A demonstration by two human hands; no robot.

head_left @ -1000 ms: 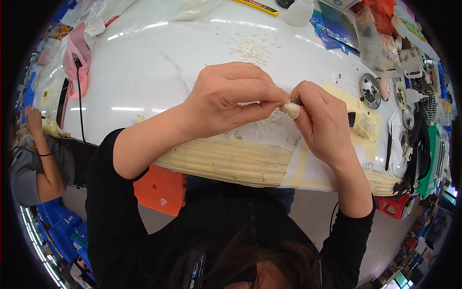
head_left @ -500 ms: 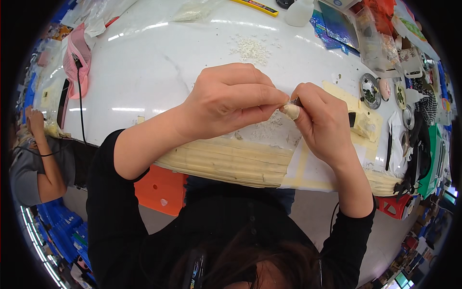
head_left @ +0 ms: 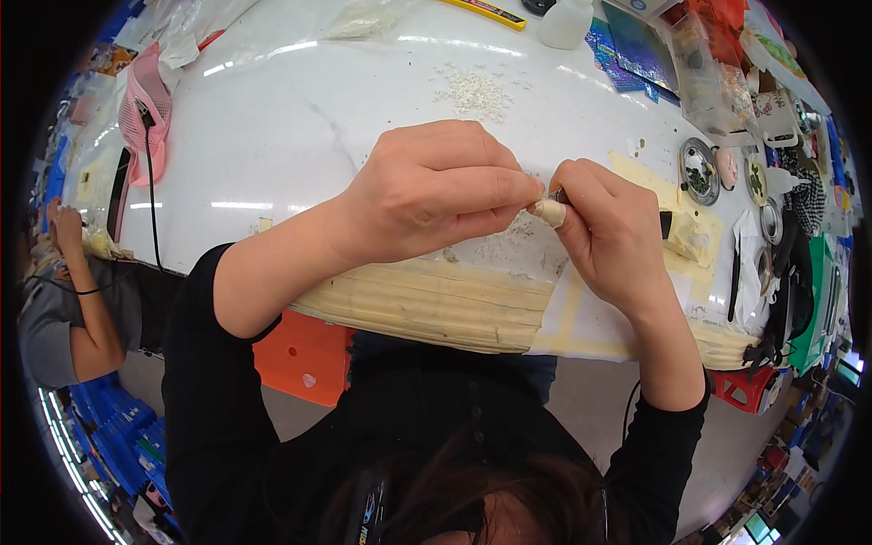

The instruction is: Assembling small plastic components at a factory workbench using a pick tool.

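Above the near part of the white table, my two hands meet at their fingertips. My left hand (head_left: 443,186) is closed in a pinch, with the thumb and fingers pressed together. Whatever lies in that pinch is too small to make out. My right hand (head_left: 613,232) is closed too, gripping a small dark metal piece (head_left: 560,194) between the bent forefinger and thumb. Cream tape (head_left: 549,213) wraps the right thumb tip. Pale crumbs (head_left: 509,241) lie below the fingers. Farther back is a loose heap of tiny white pieces (head_left: 476,94).
Masking tape (head_left: 427,304) covers the table's near edge. Round metal tins (head_left: 698,171) stand at the right, near a black stick-like tool (head_left: 734,272). A white bottle (head_left: 565,24) and a yellow cutter knife (head_left: 486,12) lie at the back. Another person's arm (head_left: 91,291) shows at far left.
Both hands stay almost in place. The fingertips have shifted very slightly, and a little more of the dark metal piece shows between them.
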